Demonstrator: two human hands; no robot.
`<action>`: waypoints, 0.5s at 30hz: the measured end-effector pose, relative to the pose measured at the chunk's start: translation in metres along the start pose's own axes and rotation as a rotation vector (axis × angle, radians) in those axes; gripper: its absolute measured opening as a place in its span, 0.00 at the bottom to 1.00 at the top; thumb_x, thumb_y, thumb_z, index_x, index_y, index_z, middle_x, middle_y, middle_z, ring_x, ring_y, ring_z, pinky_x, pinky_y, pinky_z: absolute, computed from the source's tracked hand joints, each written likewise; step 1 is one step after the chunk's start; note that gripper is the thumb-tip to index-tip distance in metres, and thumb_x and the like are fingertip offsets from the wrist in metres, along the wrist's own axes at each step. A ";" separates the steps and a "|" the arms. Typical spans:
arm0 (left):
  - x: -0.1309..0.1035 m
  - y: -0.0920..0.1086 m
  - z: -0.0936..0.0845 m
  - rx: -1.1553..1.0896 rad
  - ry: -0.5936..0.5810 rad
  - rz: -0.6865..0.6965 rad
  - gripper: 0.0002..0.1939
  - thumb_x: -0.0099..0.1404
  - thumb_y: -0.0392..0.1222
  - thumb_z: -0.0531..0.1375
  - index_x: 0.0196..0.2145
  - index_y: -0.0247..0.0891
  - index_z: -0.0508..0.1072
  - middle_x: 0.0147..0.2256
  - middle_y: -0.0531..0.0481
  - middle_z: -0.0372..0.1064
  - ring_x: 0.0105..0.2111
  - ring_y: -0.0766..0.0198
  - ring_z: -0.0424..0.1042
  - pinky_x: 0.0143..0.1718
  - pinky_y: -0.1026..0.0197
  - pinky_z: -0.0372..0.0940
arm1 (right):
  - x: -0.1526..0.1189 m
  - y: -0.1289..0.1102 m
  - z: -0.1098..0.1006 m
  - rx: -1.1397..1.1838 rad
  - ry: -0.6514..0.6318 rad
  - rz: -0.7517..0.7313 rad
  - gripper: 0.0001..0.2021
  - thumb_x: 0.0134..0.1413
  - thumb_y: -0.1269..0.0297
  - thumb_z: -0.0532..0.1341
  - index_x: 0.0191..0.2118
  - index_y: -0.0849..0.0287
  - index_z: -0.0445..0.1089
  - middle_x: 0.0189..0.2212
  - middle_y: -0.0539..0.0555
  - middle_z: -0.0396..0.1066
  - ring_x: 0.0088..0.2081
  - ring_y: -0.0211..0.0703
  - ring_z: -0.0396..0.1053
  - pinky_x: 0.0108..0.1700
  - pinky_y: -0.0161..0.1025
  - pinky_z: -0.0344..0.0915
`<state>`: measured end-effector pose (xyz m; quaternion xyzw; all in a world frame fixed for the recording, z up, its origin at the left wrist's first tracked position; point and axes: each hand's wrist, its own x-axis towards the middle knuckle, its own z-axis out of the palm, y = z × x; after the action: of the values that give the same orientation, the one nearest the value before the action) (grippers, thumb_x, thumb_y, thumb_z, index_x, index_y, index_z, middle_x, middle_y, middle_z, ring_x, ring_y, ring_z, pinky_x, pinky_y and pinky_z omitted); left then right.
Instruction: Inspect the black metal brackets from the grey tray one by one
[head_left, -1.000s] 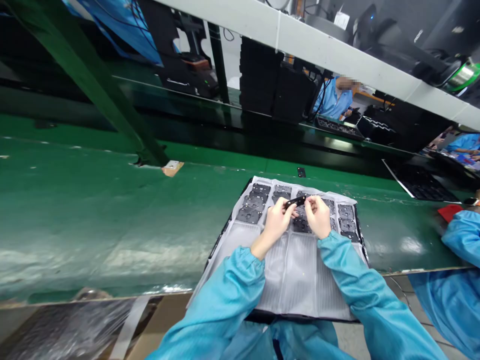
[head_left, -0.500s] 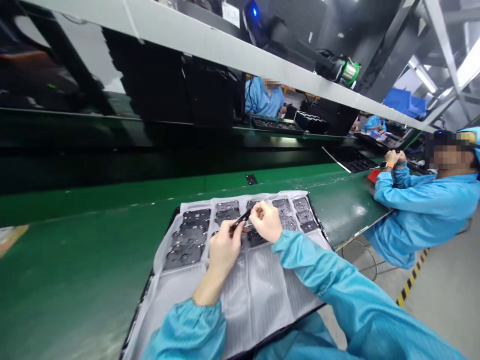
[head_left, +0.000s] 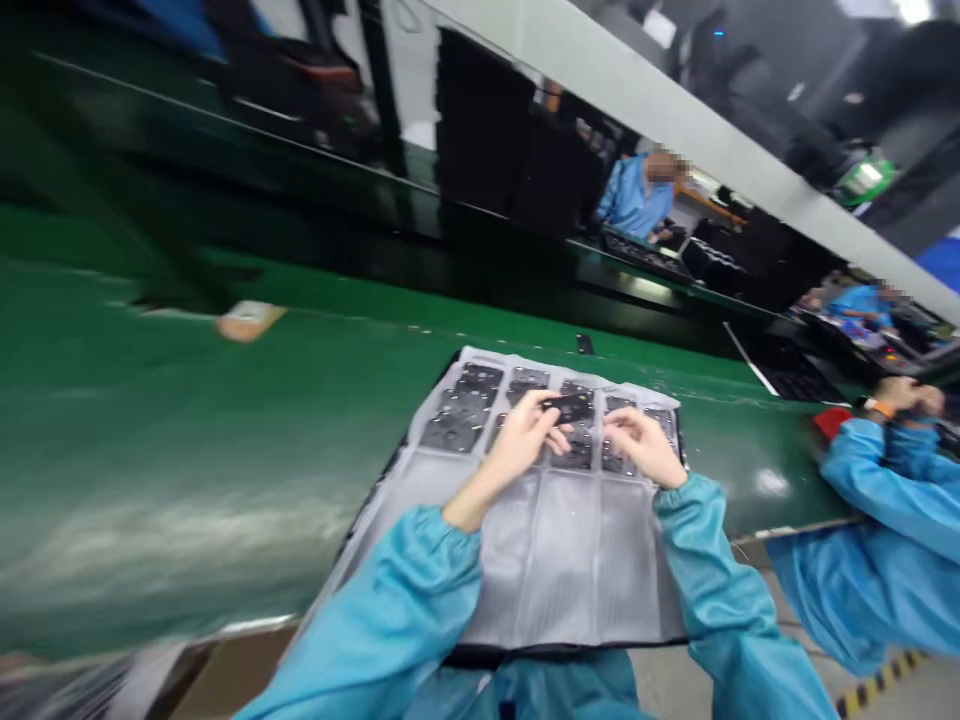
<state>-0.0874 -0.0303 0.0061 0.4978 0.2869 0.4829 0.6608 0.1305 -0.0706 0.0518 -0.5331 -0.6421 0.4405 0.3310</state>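
Observation:
A flat black part (head_left: 571, 408) is gripped at its left end by my left hand (head_left: 525, 432), above the upper rows of the tray. Just right of that part, my right hand (head_left: 641, 440) has its thumb and fingertips together; anything between them is too small to make out. Beneath both hands lies a tray lined with whitish translucent sheet (head_left: 566, 560). Its upper pockets hold several dark flat parts (head_left: 457, 420), and the lower pockets show bare sheet.
The tray rests on a green bench (head_left: 337, 420). One small black part (head_left: 584, 344) lies behind it. A tan item (head_left: 251, 318) is at the left. At the right, a co-worker's blue sleeve (head_left: 877, 480) reaches over the bench near a red object (head_left: 831, 422).
The view has swung left, so the scene sits further right. The black part now shows its flat face, and my right hand has moved away from it.

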 end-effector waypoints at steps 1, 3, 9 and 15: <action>0.002 -0.002 -0.001 -0.017 -0.031 -0.027 0.23 0.64 0.51 0.57 0.51 0.34 0.58 0.23 0.50 0.71 0.20 0.61 0.74 0.22 0.62 0.70 | 0.009 0.005 0.006 0.045 0.084 0.003 0.15 0.56 0.56 0.59 0.45 0.59 0.67 0.31 0.51 0.71 0.24 0.33 0.68 0.20 0.27 0.63; 0.005 -0.008 -0.003 -0.027 -0.047 -0.059 0.23 0.64 0.51 0.57 0.50 0.34 0.59 0.23 0.51 0.70 0.20 0.61 0.74 0.22 0.63 0.70 | 0.027 0.014 0.023 0.153 0.075 0.011 0.20 0.57 0.52 0.58 0.50 0.58 0.61 0.29 0.50 0.70 0.20 0.34 0.67 0.16 0.28 0.61; 0.010 -0.016 -0.008 0.005 0.057 -0.052 0.19 0.61 0.46 0.59 0.46 0.33 0.64 0.28 0.51 0.70 0.20 0.65 0.74 0.18 0.68 0.67 | 0.044 0.027 0.065 0.265 0.137 -0.090 0.15 0.58 0.53 0.59 0.43 0.58 0.58 0.20 0.43 0.66 0.12 0.30 0.60 0.12 0.26 0.55; 0.013 -0.015 -0.007 -0.008 0.146 -0.117 0.15 0.61 0.44 0.57 0.42 0.30 0.68 0.23 0.51 0.69 0.17 0.67 0.71 0.14 0.70 0.61 | 0.041 0.032 0.073 0.300 0.183 -0.093 0.14 0.58 0.53 0.59 0.39 0.57 0.57 0.19 0.43 0.67 0.12 0.30 0.60 0.13 0.26 0.54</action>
<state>-0.0835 -0.0159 -0.0093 0.4411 0.3608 0.4796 0.6672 0.0692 -0.0449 -0.0076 -0.4854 -0.5602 0.4652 0.4838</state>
